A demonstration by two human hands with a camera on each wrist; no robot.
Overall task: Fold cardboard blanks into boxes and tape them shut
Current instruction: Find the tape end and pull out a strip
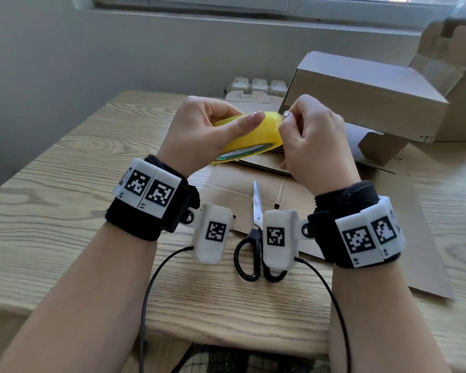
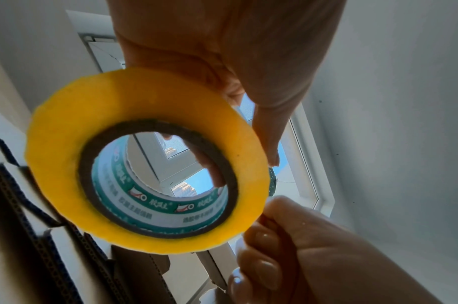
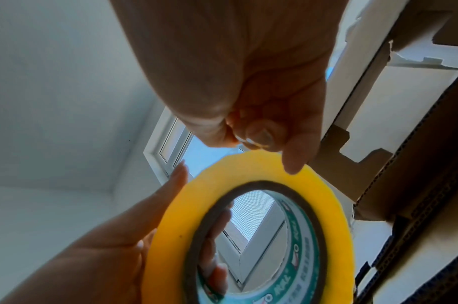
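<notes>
Head view: we're holding the tape [image 1: 249, 135] up over the table [image 1: 65, 184], dead centre, roll tilted with its face toward us. Our left hand [image 1: 199, 130] is gripping it from 9 o'clock, thumb lying straight along the outer yellow band, fingers wrapped over the far side. Left wrist view is showing those fingers [image 2: 209, 164] reaching through the core. Our right hand [image 1: 315, 141] is curling at the roll's 2 o'clock edge, thumb and index pinching at the surface. Right wrist view is showing the thumbnail [image 3: 258, 133] pressing right at the rim; whether a loose tape end is actually between the fingertips, we can't tell.

Blank [image 1: 253, 189] is lying flat on the table under our hands, running off toward 4 o'clock. Scissors [image 1: 256, 232] are lying shut on it at 6 o'clock of the tape, blades pointing away from us, black handles hanging over the blank's near edge onto the wood. Box [image 1: 361, 103] is sitting at 2 o'clock, lid down, one end flap sticking out, just behind the right hand. More folded cardboard [image 1: 455, 63] is standing behind it at the far right. Egg carton [image 1: 258, 86] is sitting at 12 o'clock beyond the table edge, against the wall. Both wrists are wearing black bands with white marker blocks and cabled cameras.
</notes>
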